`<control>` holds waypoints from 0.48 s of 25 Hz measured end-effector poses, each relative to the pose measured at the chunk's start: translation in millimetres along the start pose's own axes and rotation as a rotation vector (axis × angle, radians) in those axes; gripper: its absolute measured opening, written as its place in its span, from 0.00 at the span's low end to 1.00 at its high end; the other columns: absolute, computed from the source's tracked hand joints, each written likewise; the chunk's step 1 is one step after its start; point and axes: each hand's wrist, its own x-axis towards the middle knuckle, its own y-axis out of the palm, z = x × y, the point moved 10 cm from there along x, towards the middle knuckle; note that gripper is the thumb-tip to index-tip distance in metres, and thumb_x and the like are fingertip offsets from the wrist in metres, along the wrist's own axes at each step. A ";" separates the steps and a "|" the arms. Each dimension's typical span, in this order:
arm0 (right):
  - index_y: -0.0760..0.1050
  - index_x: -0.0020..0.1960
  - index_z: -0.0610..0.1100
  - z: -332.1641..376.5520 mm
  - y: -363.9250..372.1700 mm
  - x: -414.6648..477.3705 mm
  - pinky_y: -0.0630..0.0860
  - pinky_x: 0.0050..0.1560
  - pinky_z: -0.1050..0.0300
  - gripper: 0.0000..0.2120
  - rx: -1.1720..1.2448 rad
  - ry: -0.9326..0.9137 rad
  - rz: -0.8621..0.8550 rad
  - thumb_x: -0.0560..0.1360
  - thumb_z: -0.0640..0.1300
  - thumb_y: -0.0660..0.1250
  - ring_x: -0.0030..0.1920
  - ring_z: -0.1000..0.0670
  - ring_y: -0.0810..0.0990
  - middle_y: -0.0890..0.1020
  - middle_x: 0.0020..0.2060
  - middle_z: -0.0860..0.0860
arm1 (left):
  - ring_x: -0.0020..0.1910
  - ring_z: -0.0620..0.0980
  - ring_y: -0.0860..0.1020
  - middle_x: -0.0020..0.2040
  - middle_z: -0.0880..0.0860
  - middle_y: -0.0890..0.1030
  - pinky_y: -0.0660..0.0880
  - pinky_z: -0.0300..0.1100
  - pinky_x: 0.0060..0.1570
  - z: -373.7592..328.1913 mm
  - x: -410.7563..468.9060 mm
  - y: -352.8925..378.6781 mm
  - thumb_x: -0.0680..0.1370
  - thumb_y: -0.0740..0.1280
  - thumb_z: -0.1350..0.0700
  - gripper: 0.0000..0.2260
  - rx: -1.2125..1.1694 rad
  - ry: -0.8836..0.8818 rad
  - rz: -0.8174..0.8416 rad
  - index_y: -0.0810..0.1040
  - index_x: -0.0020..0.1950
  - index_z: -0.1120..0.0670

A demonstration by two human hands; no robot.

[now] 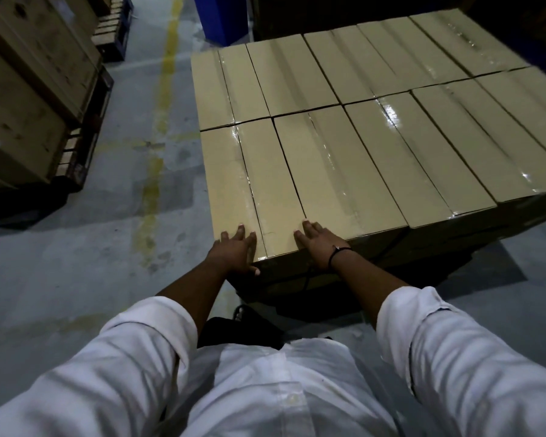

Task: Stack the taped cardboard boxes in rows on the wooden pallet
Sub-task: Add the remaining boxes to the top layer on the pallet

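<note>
Nearly done: we lean over the stack of taped cardboard boxes (360,121) in a dim warehouse, both hands on its near-left corner. Our left hand (234,252) lies on the corner box (224,171), with the fingers (238,236) straight and slightly apart on the lid and the thumb dropped over the front edge. Our right hand (320,247) rests flat where that box meets its neighbour, fingers (309,230) straight and close together. Neither hand grips anything. We read this as squaring the corner box into line.

The top layer shows 2 rows, the boxes' long sides touching and clear tape glinting down each lid. The rows meet with no open slot that we can see, though the right end runs out of frame. Dark box sides under the near edge point to at least 1 layer below. The wooden pallet itself is lost in shadow beneath. We judge this layer full or all but full, leaving only a nudge or a further layer, and no loose box waits in view.

Around us are a concrete floor (76,247) with a worn yellow line (158,137), wooden crates (29,89) on dark pallets to the left, and a blue container (221,17) beyond the stack. A black cord (336,255) circles our right wrist. Nothing stands between us and the stack; low light and the tight fit between boxes look the likelier snags.
</note>
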 end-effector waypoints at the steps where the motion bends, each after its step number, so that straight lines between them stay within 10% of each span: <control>1: 0.44 0.84 0.48 1.5 -3.4 -9.3 0.53 0.80 0.44 0.42 0.023 0.003 -0.036 0.81 0.44 0.68 0.82 0.39 0.45 0.42 0.83 0.41 | 0.80 0.71 0.49 0.84 0.55 0.42 0.58 0.65 0.76 -10.9 -5.8 -1.8 0.73 0.74 0.35 0.50 0.020 0.014 -0.035 0.47 0.84 0.47; 12: 0.41 0.84 0.49 -51.0 -74.9 -99.2 0.45 0.80 0.47 0.38 0.118 0.156 -0.354 0.84 0.52 0.62 0.83 0.42 0.42 0.42 0.83 0.43 | 0.81 0.67 0.50 0.84 0.57 0.44 0.54 0.61 0.79 -116.3 -61.6 -86.2 0.79 0.64 0.33 0.41 0.064 0.113 -0.371 0.48 0.85 0.48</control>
